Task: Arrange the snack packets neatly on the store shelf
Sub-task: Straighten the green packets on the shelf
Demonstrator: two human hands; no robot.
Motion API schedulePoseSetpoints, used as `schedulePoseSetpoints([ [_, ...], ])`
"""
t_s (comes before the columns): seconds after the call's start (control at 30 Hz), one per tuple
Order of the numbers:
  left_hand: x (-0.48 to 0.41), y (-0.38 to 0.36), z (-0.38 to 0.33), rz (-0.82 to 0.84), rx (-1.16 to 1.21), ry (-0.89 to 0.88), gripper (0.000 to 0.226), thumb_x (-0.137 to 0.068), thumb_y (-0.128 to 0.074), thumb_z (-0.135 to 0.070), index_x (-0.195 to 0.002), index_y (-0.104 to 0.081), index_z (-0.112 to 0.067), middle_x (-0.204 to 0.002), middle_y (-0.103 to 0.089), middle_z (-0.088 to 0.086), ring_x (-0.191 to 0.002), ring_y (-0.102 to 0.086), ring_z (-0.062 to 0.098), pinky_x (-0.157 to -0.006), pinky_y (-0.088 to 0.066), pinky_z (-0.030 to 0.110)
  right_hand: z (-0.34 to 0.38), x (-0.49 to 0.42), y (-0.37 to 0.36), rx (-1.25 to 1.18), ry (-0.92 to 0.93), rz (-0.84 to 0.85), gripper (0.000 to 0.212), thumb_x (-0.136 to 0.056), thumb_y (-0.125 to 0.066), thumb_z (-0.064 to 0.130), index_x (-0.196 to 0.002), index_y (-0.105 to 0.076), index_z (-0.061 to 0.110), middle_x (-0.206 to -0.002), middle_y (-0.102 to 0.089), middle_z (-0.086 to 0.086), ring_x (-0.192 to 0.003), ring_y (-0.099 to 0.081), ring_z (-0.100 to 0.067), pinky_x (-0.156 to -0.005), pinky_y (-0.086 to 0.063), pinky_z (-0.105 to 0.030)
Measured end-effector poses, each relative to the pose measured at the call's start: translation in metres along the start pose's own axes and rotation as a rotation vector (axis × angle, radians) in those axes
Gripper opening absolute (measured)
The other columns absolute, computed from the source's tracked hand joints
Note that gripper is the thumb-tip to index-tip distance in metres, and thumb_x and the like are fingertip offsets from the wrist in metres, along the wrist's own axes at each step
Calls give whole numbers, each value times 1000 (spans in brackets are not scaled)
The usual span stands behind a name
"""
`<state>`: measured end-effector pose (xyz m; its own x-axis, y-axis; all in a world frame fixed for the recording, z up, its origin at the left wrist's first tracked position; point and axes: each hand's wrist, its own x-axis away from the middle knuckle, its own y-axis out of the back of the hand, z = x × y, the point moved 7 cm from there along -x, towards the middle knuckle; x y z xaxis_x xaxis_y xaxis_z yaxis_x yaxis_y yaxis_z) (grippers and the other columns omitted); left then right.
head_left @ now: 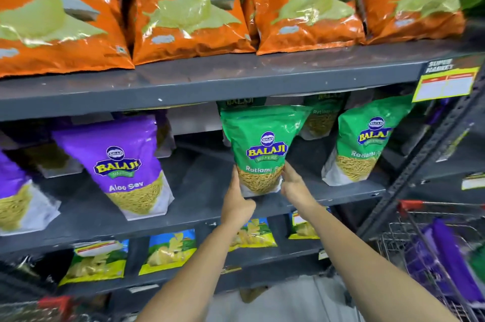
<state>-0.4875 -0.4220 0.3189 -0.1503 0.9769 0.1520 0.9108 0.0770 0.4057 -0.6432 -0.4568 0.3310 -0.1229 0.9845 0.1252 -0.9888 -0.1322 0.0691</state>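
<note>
A green Balaji Ratlami Sev packet [262, 143] stands upright near the front of the middle shelf [199, 206]. My left hand [237, 201] grips its lower left edge and my right hand [294, 185] grips its lower right edge. A second green packet [364, 143] leans on the same shelf to the right, with more green packets partly hidden behind both. Two purple Aloo Sev packets [126, 164] stand to the left, one cut off by the frame edge.
Orange Crunchem bags [183, 6] fill the upper shelf. Yellow-green chip packets [168, 251] line the lower shelf. A wire shopping cart [433, 256] with purple packets stands at the right. A yellow price tag [446, 84] hangs on the upper shelf edge.
</note>
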Motion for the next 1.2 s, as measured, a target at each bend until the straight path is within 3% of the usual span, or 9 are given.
schedulePoseSetpoints([
  [0.23,-4,2,6,-74,-32,-10,101,-71,-53,-2,-147,-9,-53,-134,-61,-7,-110,-63,26,-75,-53,29,-5,-2,-7,89,55,3,78,-63,-43,15,-139,-43,35,-146,-48,3,-135,-41,-14,-111,-39,-44],
  [0.37,-1,-2,8,-110,-11,-2,104,-72,-56,5,-155,-5,-33,-159,-33,-4,-142,-38,22,-111,-43,41,-6,-2,4,70,118,-11,78,-67,-53,9,-141,-39,29,-140,-50,8,-130,-46,-11,-103,-43,-32],
  [0.5,42,-13,13,-493,-58,-9,75,-71,-59,4,-140,-41,-18,-145,-45,6,-135,-39,32,-110,-37,44,-12,21,76,29,222,-535,53,-79,-44,-3,-124,-55,23,-120,-60,2,-113,-58,-16,-84,-45,-11],
  [0.6,64,-71,-7,-306,-45,-204,67,-68,-56,6,-128,-49,-24,-129,-50,-3,-120,-49,25,-105,-43,40,-8,44,156,65,346,-897,53,-75,-47,-7,-121,-56,17,-115,-55,-2,-101,-54,-12,-76,-40,-1],
  [0.67,58,-119,-27,-103,-77,-254,70,-73,-54,3,-137,-42,-24,-140,-43,-6,-131,-44,21,-111,-40,39,-11,43,203,47,311,-991,54,-77,-45,-9,-125,-53,13,-121,-52,-12,-103,-54,-19,-75,-41,-5],
  [0.77,34,-178,-58,122,-71,-166,85,-83,-56,-6,-154,-14,-25,-164,-14,-5,-152,-13,17,-123,-23,35,-17,24,246,153,194,-914,59,-81,-44,-8,-137,-44,11,-137,-48,-14,-117,-52,-27,-85,-40,-6],
  [0.9,5,-223,-84,263,-60,-65,99,-81,-55,-7,-156,4,-30,-166,1,-7,-154,-7,16,-124,-21,39,-34,-9,260,165,6,-611,63,-85,-37,-9,-145,-35,13,-142,-49,-11,-125,-50,-26,-108,-41,-46],
  [1.07,-5,-238,-91,290,-73,-20,105,-72,-50,-4,-154,6,-39,-165,-13,-8,-148,-29,22,-111,-41,38,-35,-16,261,127,3,-522,68,-81,-34,-13,-139,-44,20,-126,-57,0,-119,-53,-21,-99,-47,-41],
  [1.2,2,-244,-90,283,-39,-31,107,-72,-48,1,-153,10,-38,-166,-5,-11,-150,-23,19,-112,-41,39,-34,-16,260,96,34,-502,74,-76,-33,-17,-140,-43,19,-124,-54,5,-118,-50,-15,-103,-43,-41],
])
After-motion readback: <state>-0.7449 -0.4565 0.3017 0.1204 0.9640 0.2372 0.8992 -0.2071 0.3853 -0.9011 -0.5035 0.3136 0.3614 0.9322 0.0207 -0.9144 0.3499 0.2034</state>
